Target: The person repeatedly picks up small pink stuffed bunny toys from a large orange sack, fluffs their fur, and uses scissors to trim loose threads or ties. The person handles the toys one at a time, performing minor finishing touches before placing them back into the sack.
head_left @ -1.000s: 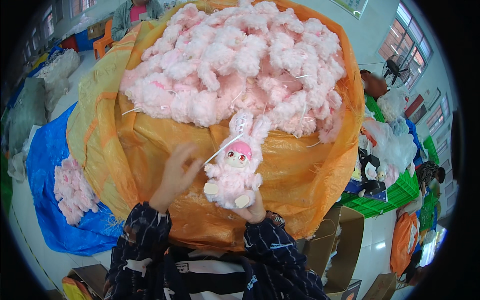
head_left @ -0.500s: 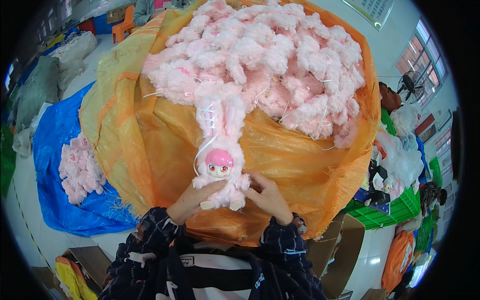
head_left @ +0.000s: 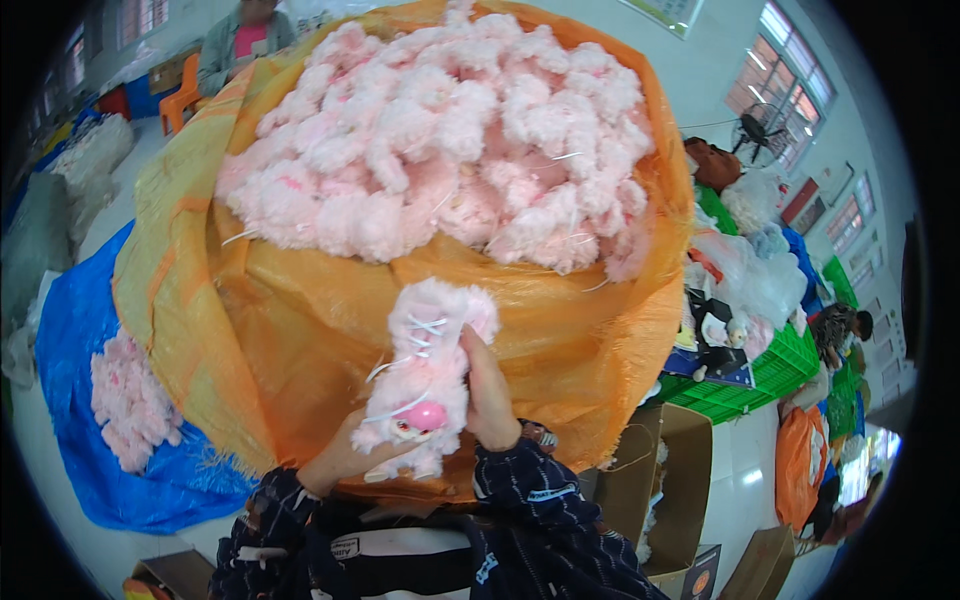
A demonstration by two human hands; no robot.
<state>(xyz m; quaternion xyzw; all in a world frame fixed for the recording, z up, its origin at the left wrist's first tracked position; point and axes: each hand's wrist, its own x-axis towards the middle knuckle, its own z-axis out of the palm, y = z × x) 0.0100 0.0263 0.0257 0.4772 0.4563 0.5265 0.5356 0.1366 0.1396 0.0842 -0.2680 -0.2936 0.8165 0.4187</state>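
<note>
A fluffy pink plush toy (head_left: 425,375) with a pink face and white strings is held in front of me, head down toward my chest. My left hand (head_left: 345,458) grips it from underneath at its face end. My right hand (head_left: 488,392) presses along its right side. Just behind it stands a big orange plastic sack (head_left: 300,330), heaped at the top with several more pink plush toys (head_left: 450,130).
A blue tarp (head_left: 75,330) on the floor at left holds a small pile of pink plush (head_left: 130,400). Cardboard boxes (head_left: 665,480) stand at lower right, green crates (head_left: 790,365) with mixed toys beyond. A seated person (head_left: 240,40) is at the far back left.
The toy has been turned over and brought closer to my body; both hands shifted their hold on it, the right hand now along its side.
</note>
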